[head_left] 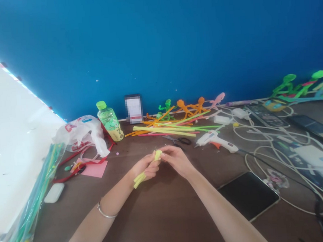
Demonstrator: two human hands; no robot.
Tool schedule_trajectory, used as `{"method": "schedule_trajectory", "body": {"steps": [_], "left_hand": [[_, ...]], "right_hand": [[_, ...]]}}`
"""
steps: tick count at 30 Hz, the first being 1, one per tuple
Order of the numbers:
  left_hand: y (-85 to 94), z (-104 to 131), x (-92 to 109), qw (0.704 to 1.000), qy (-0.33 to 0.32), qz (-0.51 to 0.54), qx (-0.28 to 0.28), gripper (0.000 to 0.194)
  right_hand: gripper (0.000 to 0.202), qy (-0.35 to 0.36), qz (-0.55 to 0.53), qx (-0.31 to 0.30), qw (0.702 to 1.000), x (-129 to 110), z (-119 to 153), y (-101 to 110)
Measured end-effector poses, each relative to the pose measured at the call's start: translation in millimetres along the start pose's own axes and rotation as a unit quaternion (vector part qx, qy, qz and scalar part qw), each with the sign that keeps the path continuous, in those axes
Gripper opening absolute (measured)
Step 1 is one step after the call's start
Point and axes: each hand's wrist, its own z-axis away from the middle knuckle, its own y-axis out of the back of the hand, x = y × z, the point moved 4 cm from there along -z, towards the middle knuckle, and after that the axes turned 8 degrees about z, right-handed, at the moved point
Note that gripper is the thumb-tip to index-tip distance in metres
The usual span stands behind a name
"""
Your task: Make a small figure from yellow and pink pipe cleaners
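A small yellow figure of fuzzy stems [158,155] is between my two hands, over the middle of the brown table. My left hand [146,167] is closed round its lower part, and the yellow stem ends stick out below the fingers. At the figure's bulky upper end, my right hand [175,159] pinches it between thumb and fingers. Behind the hands lies a loose pile of yellow, orange, green and pink stems [164,129]. Scissors [183,140] with dark handles rest just in front of that pile.
Right of my hands are a white glue gun [219,141], a black tablet [250,196] and tangled cables. A green-capped bottle [110,121], a plastic bag [81,133] and bagged stems [36,201] stand or lie left. Stem figures [192,107] line the blue wall.
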Motion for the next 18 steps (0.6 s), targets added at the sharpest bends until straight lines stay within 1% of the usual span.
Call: {"method": "schedule_trajectory", "body": {"steps": [3,7,10,12,15,18], "left_hand": [[-0.9,-1.5,-1.5,1.000,-0.005,-0.012,0.007,0.027],[0.7,-3.6,1.5,0.995,-0.053,-0.078,0.036,0.035],[1.5,-3.8,5.4,0.987,-0.088,-0.131,0.039,0.033],[1.4,-3.3,7.2,0.983,-0.100,-0.152,0.040,0.032],[-0.7,-2.7,7.5,0.983,-0.097,-0.154,0.035,0.031],[-3.7,-3.2,5.3,0.986,-0.082,-0.145,0.031,0.032]], "right_hand": [[0.016,0.004,-0.014,0.015,1.000,2.4,0.0,0.7],[0.018,0.011,-0.015,0.048,0.999,3.6,-0.1,3.0],[0.020,0.011,-0.010,0.060,0.998,3.4,-0.5,4.1],[0.020,0.007,-0.016,0.063,0.998,3.2,-0.9,4.0],[0.019,0.002,-0.046,0.055,0.997,2.3,-1.6,2.3],[0.021,0.005,-0.060,0.063,0.996,1.4,-1.7,2.0]]}}
